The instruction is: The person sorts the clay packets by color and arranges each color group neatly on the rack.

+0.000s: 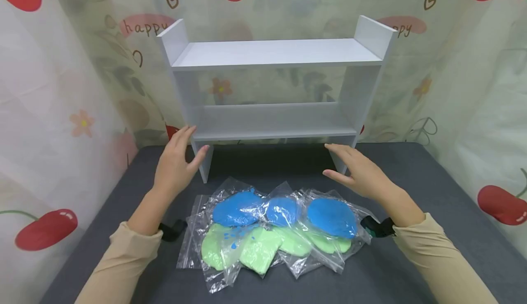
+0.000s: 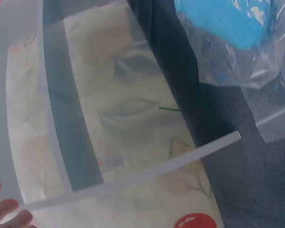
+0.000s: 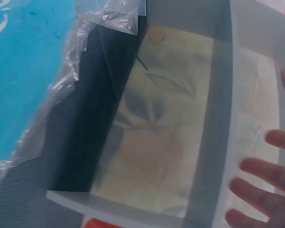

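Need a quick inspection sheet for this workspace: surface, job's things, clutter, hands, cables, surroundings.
Surface: dark grey table.
Job's things: clear bags of blue and green dough, overlapping in front of the white shelf; both shelf tiers bare.
Clutter: nothing seen.
Hands: left hand open by the shelf's left leg; right hand open near the right leg; neither holds anything.
Cables: nothing seen; black straps at both wrists.
Surroundings: cherry-print curtain on three sides.
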`<state>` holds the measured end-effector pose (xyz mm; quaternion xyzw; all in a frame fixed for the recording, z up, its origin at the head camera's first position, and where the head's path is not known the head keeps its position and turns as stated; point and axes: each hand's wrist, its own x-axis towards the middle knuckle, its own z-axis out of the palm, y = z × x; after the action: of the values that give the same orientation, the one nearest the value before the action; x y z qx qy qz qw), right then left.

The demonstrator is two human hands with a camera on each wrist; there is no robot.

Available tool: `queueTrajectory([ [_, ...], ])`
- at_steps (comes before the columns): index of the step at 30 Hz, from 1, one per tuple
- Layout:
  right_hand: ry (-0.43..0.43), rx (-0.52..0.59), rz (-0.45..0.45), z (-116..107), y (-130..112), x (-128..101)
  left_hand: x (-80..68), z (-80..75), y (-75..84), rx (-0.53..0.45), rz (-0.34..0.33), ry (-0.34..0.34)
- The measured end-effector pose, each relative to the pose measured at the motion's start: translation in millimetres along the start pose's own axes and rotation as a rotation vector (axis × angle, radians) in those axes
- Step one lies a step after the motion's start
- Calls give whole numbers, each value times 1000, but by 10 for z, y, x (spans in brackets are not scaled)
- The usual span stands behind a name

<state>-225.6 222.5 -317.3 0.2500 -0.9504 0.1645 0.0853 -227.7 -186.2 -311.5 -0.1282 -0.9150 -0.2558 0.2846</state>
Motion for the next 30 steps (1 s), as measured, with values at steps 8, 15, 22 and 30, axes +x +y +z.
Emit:
queueTrajectory([
  [8,-128,183,43,149,254,-121,215,29,-173,-176,-127,96],
  [15,-216,258,46,287,393,-261,301,156,-365,-235,-225,-2],
  [22,-312,293,69,398,528,-356,317,254,-506,-336,-253,-75],
  [30,-352,335,111,512,691,-443,364,323,-509,-393,-260,-37],
])
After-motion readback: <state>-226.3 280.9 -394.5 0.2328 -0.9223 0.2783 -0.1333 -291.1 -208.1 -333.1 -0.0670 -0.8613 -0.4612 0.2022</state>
